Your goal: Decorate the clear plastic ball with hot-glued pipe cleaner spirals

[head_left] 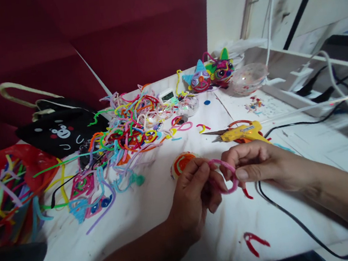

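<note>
A pink pipe cleaner (233,189) bent into a loop is held between my two hands above the white table. My left hand (198,189) pinches the loop's left side between thumb and fingers. On its right side, the thumb and forefinger of my right hand (259,166) are closed on it. Just behind my left hand lies a round orange and white piece (181,162), partly covered by the fingers. A yellow glue gun (244,132) rests beyond my right hand, with scissors (215,133) beside it. Short red pipe cleaner pieces (256,242) lie nearer the table's front edge.
A tangled heap of pipe cleaners (134,127) spreads over the left back, beside a black bag (60,131) and a red bag of pipe cleaners (41,166). Two decorated heads (201,79) and a clear bowl (249,77) stand at the back. A black cable (282,208) crosses the right side.
</note>
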{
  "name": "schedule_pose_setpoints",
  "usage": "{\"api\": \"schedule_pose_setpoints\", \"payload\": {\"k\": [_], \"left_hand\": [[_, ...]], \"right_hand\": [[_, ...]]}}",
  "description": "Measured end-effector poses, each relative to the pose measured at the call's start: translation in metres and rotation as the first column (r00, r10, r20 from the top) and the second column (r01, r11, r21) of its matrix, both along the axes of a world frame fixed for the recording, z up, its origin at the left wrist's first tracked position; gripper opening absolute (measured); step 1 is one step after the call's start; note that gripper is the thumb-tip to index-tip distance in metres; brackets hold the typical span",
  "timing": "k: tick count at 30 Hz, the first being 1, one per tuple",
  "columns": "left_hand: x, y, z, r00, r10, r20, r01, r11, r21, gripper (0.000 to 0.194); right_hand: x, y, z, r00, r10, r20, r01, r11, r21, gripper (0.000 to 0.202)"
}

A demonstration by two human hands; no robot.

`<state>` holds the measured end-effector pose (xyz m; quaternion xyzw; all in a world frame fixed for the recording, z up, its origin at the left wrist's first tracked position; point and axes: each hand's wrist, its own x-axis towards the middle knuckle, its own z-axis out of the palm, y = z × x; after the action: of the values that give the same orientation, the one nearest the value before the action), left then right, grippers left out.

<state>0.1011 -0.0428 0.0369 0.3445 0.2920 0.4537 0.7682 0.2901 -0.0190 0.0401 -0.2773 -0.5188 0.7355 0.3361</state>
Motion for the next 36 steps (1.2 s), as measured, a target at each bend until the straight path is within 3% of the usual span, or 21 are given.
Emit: {"api": "schedule_pose_setpoints", "payload": {"k": [10,17,25,36], "left_hand": [[-0.0034,-0.0004,0.0097,0.998,0.056,0.008,-0.056,0.998,-0.041,0.015],[-0.0044,0.0042,0.0070,0.994,-0.066,0.086,0.074,0.993,-0.088,0.016],[-0.0024,0.0021,0.0064,0.999,-0.032,0.029,0.036,0.993,-0.115,0.018],[-0.0020,0.0020,0.0045,0.999,0.026,0.038,-0.022,0.996,-0.090,0.019]], "right_hand": [[0.0018,-0.0008,-0.0006,0.997,-0.001,-0.075,0.001,1.000,-0.011,0.017],[0.0002,0.0040,0.0014,0.983,-0.069,-0.172,0.042,0.987,-0.153,0.010],[0.0002,0.0038,-0.0015,0.970,-0.120,-0.214,0.074,0.975,-0.210,0.007],[-0.0002,0.0019,-0.0028,0.991,-0.019,-0.134,0.013,0.999,-0.049,0.016]]}}
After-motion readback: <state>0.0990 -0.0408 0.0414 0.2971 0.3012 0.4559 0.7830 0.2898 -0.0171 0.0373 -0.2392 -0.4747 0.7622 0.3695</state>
